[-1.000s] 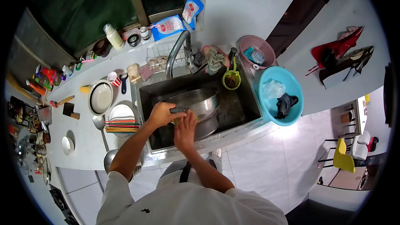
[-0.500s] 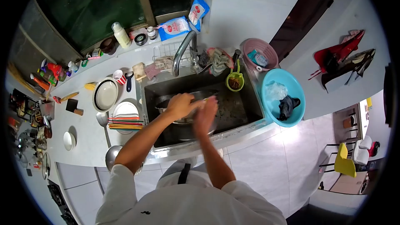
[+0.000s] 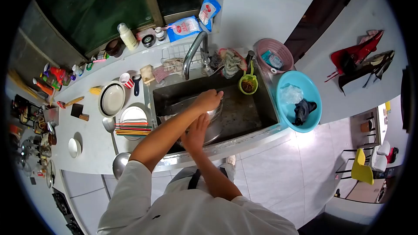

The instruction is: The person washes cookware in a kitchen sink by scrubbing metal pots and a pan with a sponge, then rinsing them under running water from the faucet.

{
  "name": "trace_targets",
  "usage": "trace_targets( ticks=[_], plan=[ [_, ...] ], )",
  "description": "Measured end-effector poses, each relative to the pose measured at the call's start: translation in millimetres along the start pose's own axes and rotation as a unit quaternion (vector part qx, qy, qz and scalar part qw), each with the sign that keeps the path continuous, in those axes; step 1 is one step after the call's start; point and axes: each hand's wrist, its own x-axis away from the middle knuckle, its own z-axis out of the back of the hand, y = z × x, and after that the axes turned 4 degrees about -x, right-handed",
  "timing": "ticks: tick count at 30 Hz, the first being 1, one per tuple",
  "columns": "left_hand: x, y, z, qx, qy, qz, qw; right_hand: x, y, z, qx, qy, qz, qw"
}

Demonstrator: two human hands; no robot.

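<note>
A shiny metal pan or basin point(image 3: 214, 134) lies in the sink point(image 3: 257, 124), partly covered by my hands and forearms. My left hand point(image 3: 208, 101) is over the far part of the metal vessel, its fingers curled; what they hold, if anything, is hidden. Below it, close to my left wrist, my right hand point(image 3: 197, 131) rests at the vessel with its fingers stretched out. The faucet point(image 3: 194, 54) stands behind both hands.
Left of the sink are a stack of bowls point(image 3: 112, 99), chopsticks point(image 3: 133, 129) across a white plate point(image 3: 133, 114), and a ladle point(image 3: 121, 164). A green strainer point(image 3: 248, 84) hangs at the sink's right corner, near a blue basin point(image 3: 317, 112) and a pink basket point(image 3: 281, 52).
My hands were together over the sink. Now my left hand has moved right and slightly up with its fingers curled, while my right hand has shifted left and down towards the metal vessel.
</note>
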Motion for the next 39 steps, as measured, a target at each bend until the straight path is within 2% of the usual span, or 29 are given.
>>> trace_targets(
  ticks=[1, 3, 4, 5, 7, 9, 10, 12, 13, 14, 15, 16, 17, 18, 19, 21, 22, 23, 25, 29, 31, 33, 36, 37, 39],
  plan=[
    [3.7, -4.0, 8.3, 0.001, 0.002, 0.002, 1.000, -7.0, -1.0, 3.6, 0.024, -0.013, -0.004, 1.000],
    [16.9, -24.9, 32.6, 0.002, 0.075, -0.201, 0.977, -26.5, 9.9, 7.7, 0.014, -0.046, -0.031, 0.998],
    [22.3, -49.5, 36.9, -0.001, 0.083, -0.193, 0.978, -33.3, 23.6, 2.5, 0.010, -0.013, -0.021, 1.000],
    [29.6, -72.9, 48.1, 0.007, 0.046, -0.220, 0.974, -41.1, 33.5, 1.1, 0.007, 0.021, -0.011, 1.000],
    [50.8, -116.0, 55.3, -0.001, 0.077, -0.209, 0.975, -56.4, 41.0, 9.0, -0.018, 0.005, -0.019, 1.000],
    [70.8, -135.5, 70.6, -0.092, -0.099, -0.012, 0.991, -67.8, 49.4, 12.6, -0.045, -0.015, -0.015, 0.999],
    [72.6, -146.0, 65.7, -0.091, -0.097, -0.011, 0.991, -73.5, 55.7, 11.0, -0.041, -0.023, -0.026, 0.999],
    [73.9, -161.5, 50.3, -0.036, 0.058, -0.088, 0.994, -83.8, 71.1, 12.0, -0.069, -0.026, -0.045, 0.996],
    [73.7, -163.2, 45.2, -0.034, 0.060, -0.087, 0.994, -90.9, 77.8, 9.7, -0.097, -0.027, -0.064, 0.993],
    [71.3, -162.2, 35.8, 0.003, 0.058, -0.027, 0.998, -97.3, 84.0, 5.1, -0.136, 0.015, -0.115, 0.984],
    [69.3, -158.1, 27.9, 0.042, 0.054, 0.035, 0.997, -94.8, 80.0, 0.3, -0.132, 0.012, -0.113, 0.985],
    [66.2, -156.0, 24.4, 0.044, 0.054, 0.037, 0.997, -86.2, 66.5, -9.9, -0.048, 0.059, -0.039, 0.996],
    [62.7, -154.9, 22.9, 0.042, 0.097, 0.041, 0.994, -76.9, 49.5, -18.5, 0.036, 0.106, 0.036, 0.993],
    [60.4, -153.7, 20.7, 0.041, 0.141, 0.046, 0.988, -63.3, 31.3, -20.0, 0.046, 0.049, 0.079, 0.995],
    [58.3, -151.7, 17.4, 0.041, 0.185, 0.052, 0.980, -56.9, 20.0, -9.7, 0.047, 0.046, 0.080, 0.995],
    [54.0, -149.3, 12.1, 0.048, 0.189, 0.051, 0.980, -55.8, 4.2, 3.7, 0.055, -0.175, 0.181, 0.966],
    [51.8, -147.8, 11.6, 0.052, 0.190, 0.046, 0.979, -64.3, 20.2, 6.1, 0.084, -0.149, 0.212, 0.962],
    [49.5, -145.0, 9.1, 0.040, 0.187, 0.043, 0.981, -75.4, 34.7, 3.8, 0.103, -0.105, 0.201, 0.968],
    [47.2, -134.5, 0.2, 0.040, 0.218, 0.027, 0.975, -103.2, 56.0, -1.3, 0.092, 0.018, 0.104, 0.990],
    [48.8, -123.6, -2.6, 0.062, 0.220, 0.057, 0.972, -97.6, 37.4, -5.2, 0.107, 0.013, 0.070, 0.992],
    [48.9, -132.7, -7.1, 0.038, 0.212, 0.015, 0.976, -79.4, 35.5, 13.4, 0.110, -0.124, 0.179, 0.970],
    [43.6, -128.1, -8.5, 0.034, 0.206, 0.010, 0.978, -96.0, 47.6, 21.4, 0.103, -0.156, 0.189, 0.964],
    [34.9, -96.8, -8.3, 0.029, 0.189, 0.014, 0.981, -127.5, 62.1, 10.8, 0.045, -0.038, 0.004, 0.998],
    [35.2, -79.0, -4.7, 0.029, 0.178, 0.024, 0.983, -119.2, 57.8, 9.7, 0.048, -0.037, 0.004, 0.998],
    [35.3, -62.1, 1.4, 0.053, 0.169, 0.035, 0.984, -89.8, 42.4, -0.7, 0.110, 0.013, 0.076, 0.991]
  ],
)
